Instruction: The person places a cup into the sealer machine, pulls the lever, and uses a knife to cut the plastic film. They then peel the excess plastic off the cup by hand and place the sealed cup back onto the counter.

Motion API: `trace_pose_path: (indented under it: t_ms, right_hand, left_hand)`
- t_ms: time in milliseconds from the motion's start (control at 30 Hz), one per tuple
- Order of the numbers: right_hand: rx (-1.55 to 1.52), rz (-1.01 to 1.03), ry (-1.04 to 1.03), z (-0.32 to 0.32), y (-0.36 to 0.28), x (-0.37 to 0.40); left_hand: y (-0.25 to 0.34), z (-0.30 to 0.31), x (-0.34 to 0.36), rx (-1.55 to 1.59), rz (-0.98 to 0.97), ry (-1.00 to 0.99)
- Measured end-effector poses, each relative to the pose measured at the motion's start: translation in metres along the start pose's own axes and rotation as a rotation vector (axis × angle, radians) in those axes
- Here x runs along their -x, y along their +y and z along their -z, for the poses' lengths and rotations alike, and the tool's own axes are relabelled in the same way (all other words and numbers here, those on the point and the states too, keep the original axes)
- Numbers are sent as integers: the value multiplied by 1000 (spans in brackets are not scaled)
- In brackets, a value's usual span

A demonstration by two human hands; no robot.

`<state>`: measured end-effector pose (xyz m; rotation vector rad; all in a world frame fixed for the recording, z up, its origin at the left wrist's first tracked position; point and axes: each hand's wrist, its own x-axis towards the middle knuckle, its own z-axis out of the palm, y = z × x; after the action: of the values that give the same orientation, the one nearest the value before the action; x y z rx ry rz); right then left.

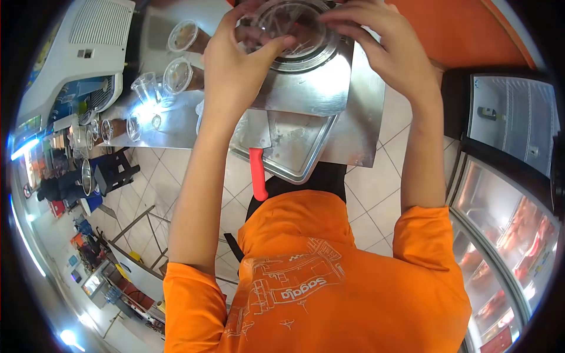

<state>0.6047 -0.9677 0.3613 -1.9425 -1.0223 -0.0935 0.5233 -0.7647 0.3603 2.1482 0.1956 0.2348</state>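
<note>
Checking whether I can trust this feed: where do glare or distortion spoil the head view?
Head view: heavy fisheye curves the floor tiles, with black corners; glare whites out the steel counter beside the plastic cups; the left hand and right hand on the clear container are sharp and evenly lit.

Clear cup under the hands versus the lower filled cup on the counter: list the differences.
The clear cup sits in the steel machine's round opening; the filled cup stands on the counter. The left hand and right hand touch the clear cup; nothing touches the filled cup. The clear cup looks see-through; the filled cup shows brownish contents. Both have round rims.
</note>
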Motion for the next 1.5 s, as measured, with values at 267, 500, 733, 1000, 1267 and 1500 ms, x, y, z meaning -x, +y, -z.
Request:
trace_pose_path:
  t_ms: [267, 500, 733, 1000, 1267, 1500]
  right_hand:
    - [119, -194, 109, -6, -11, 34]
    - [231, -33, 202, -31, 6, 29]
    - [299, 65, 255, -42, 10, 23]
    - [252, 105, 324, -45, 9, 26]
    - [122, -168, 458, -31, 10, 24]
    - [163, -516, 346, -30, -24, 0]
  left_hand:
    - [3, -9, 14, -482, -318, 116]
    - [8, -2, 13, -605, -375, 67]
    - [15, -9, 20, -746, -467, 253]
    - [18, -4, 12, -762, -536, 118]
    - [5, 4, 11, -696, -559, 135]
    - [-3, 4, 15, -636, -558, 162]
